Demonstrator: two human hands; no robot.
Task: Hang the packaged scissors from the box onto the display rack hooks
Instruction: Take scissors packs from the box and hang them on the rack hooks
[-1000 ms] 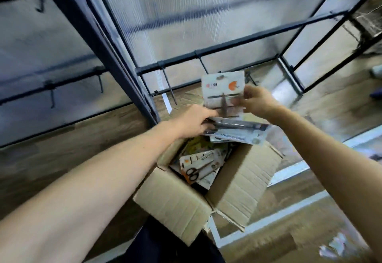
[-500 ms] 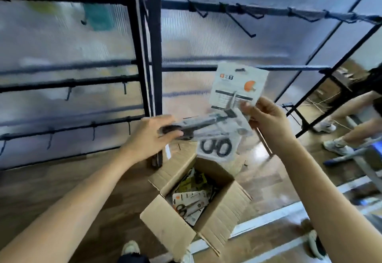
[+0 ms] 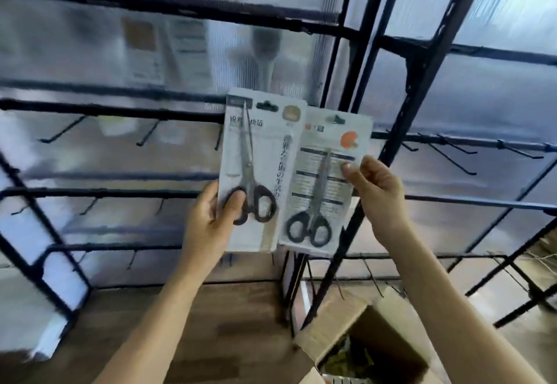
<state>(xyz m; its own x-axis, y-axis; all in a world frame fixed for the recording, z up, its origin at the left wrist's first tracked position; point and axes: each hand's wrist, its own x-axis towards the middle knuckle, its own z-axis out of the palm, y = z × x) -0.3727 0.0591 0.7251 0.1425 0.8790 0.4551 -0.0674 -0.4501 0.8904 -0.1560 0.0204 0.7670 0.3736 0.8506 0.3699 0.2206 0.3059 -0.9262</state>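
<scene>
Our left hand (image 3: 211, 220) grips the left scissors pack (image 3: 256, 154) at its lower left edge, thumb across a handle. Our right hand (image 3: 376, 193) pinches the adjoining right scissors pack (image 3: 325, 184) at its right edge. Both packs stand upright before the rack hooks (image 3: 452, 154), above the box (image 3: 331, 328).

A translucent ribbed panel wall (image 3: 497, 97) fills most of the view, glowing with cool, diffuse daylight that is brightest at its upper right. Behind the panel wall show blurred shapes, among them a brownish rectangle (image 3: 140, 35) at its upper left, too smeared to identify. Below the panel wall runs a wood-plank floor (image 3: 241, 323), brown and faintly glossy.
</scene>
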